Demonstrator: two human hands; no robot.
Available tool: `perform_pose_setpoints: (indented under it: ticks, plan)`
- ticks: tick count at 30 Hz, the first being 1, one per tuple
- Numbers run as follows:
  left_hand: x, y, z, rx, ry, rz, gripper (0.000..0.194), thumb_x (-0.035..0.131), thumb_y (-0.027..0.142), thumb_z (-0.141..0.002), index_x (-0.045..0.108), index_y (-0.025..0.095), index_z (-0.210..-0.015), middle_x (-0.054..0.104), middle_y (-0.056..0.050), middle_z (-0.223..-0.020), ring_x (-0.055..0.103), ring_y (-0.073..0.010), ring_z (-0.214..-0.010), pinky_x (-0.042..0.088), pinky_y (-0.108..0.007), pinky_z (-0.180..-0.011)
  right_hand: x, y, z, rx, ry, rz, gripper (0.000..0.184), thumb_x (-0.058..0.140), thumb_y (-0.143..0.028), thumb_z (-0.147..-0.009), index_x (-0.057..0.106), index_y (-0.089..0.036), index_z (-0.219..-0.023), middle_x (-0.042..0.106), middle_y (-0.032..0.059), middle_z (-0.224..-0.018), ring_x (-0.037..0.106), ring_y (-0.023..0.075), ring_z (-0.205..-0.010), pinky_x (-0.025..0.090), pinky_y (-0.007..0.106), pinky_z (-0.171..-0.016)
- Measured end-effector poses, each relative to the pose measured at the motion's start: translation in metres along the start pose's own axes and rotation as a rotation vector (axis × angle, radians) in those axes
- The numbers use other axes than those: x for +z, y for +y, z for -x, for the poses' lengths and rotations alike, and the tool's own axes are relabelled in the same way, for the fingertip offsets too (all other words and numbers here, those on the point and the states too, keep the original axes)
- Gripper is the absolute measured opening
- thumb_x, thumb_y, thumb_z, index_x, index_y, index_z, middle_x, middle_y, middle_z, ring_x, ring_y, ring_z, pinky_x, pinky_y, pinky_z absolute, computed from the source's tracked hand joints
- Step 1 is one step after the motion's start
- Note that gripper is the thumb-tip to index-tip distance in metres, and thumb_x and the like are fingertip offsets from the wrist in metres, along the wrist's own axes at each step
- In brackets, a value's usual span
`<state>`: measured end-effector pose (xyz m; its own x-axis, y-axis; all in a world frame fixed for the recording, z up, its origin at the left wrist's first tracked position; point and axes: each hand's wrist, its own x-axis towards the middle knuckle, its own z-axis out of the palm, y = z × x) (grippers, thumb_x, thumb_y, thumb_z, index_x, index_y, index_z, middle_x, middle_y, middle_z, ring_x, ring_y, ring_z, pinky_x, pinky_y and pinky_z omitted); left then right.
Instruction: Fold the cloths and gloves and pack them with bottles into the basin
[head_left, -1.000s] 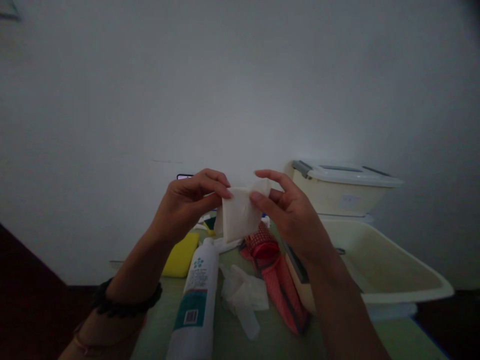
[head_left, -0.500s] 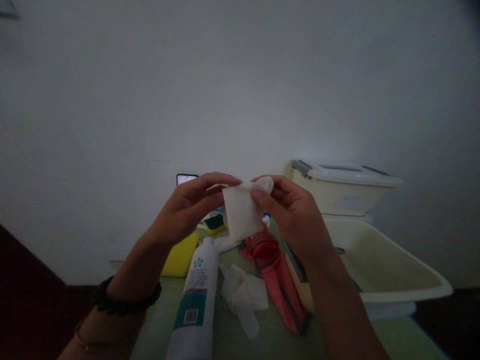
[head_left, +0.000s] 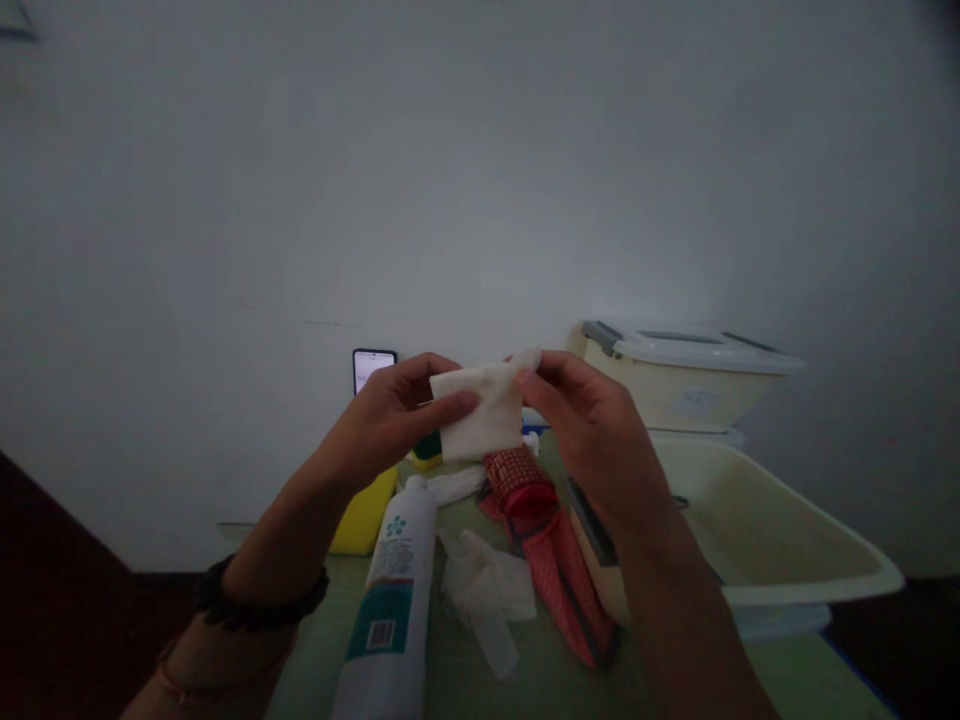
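In the head view I hold a folded, off-white cloth (head_left: 484,425), thin and soft-looking, in the air between both hands. My left hand (head_left: 397,408) pinches its left side, thumb on the near face and fingers behind. On the upper right corner, my right hand (head_left: 574,405) grips a bunched edge between thumb and fingers. Under the cloth lies a red checked cloth item (head_left: 536,510) with a long tail. Crumpled translucent white gloves (head_left: 487,590) rest nearby. Left of them is a white bottle (head_left: 390,600) with a teal label.
A lidded cream storage box (head_left: 682,380) stands at the back right, behind an open cream basin (head_left: 795,540). At the left lie a yellow cloth (head_left: 367,520) and a yellow-green sponge (head_left: 427,452). A phone (head_left: 372,365) leans near the wall. All are on a green table (head_left: 585,690).
My left thumb has moved from the cloth's edge onto its near face. The cloth has risen and tilted, its lower edge higher than before. The phone and red item show more.
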<state>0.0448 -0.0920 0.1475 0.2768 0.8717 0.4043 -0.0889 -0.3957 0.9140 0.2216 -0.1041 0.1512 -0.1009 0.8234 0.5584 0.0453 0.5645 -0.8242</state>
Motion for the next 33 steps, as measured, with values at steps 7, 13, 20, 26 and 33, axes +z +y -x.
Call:
perform_pose_setpoints:
  ticks: [7, 13, 20, 26, 33]
  plan:
    - [0.0003, -0.0022, 0.0005, -0.041, -0.027, 0.032, 0.013, 0.071, 0.023, -0.075, 0.062, 0.015, -0.079, 0.064, 0.003, -0.068, 0.057, -0.0072, -0.057, 0.045, -0.015, -0.05, 0.0001, 0.0026, -0.0003, -0.05, 0.046, 0.053, 0.019, 0.064, -0.032, -0.08, 0.064, -0.02, -0.095, 0.065, 0.0032, -0.091, 0.059, 0.0142, -0.08, 0.049, 0.028, -0.072]
    - [0.0023, -0.0056, -0.0015, -0.098, 0.005, 0.07, 0.017, 0.069, 0.027, -0.077, 0.062, 0.014, -0.086, 0.068, 0.0, -0.069, 0.061, -0.0088, -0.055, 0.047, -0.017, -0.049, 0.001, 0.0043, -0.0011, -0.156, 0.166, 0.176, 0.02, 0.07, -0.026, -0.075, 0.061, -0.02, -0.092, 0.059, -0.0019, -0.078, 0.054, 0.0113, -0.07, 0.046, 0.026, -0.066]
    - [0.0019, -0.0045, -0.0009, -0.125, 0.043, 0.077, 0.024, 0.073, 0.027, -0.074, 0.06, 0.016, -0.091, 0.071, 0.0, -0.068, 0.064, -0.0102, -0.053, 0.048, -0.016, -0.047, 0.0025, 0.0049, 0.0008, -0.236, 0.172, 0.332, 0.016, 0.064, -0.024, -0.08, 0.06, -0.022, -0.096, 0.061, 0.0001, -0.088, 0.052, 0.0114, -0.067, 0.043, 0.027, -0.06]
    - [0.0036, -0.001, -0.0002, -0.124, 0.041, 0.023, 0.025, 0.073, 0.031, -0.074, 0.061, 0.016, -0.09, 0.071, -0.001, -0.066, 0.064, -0.0124, -0.053, 0.047, -0.018, -0.046, 0.0028, 0.0059, 0.0004, -0.384, 0.181, 0.521, 0.017, 0.057, -0.019, -0.084, 0.063, -0.024, -0.1, 0.057, 0.0043, -0.103, 0.055, 0.015, -0.082, 0.046, 0.031, -0.069]
    - [0.0048, -0.0016, -0.0012, -0.112, 0.072, 0.027, 0.024, 0.072, 0.034, -0.074, 0.061, 0.017, -0.087, 0.067, 0.001, -0.06, 0.059, -0.0102, -0.045, 0.042, -0.016, -0.04, 0.0056, 0.0073, -0.0001, -0.335, 0.022, 0.508, 0.019, 0.056, -0.031, -0.087, 0.065, -0.018, -0.098, 0.062, 0.0078, -0.1, 0.058, 0.0169, -0.088, 0.047, 0.032, -0.074]
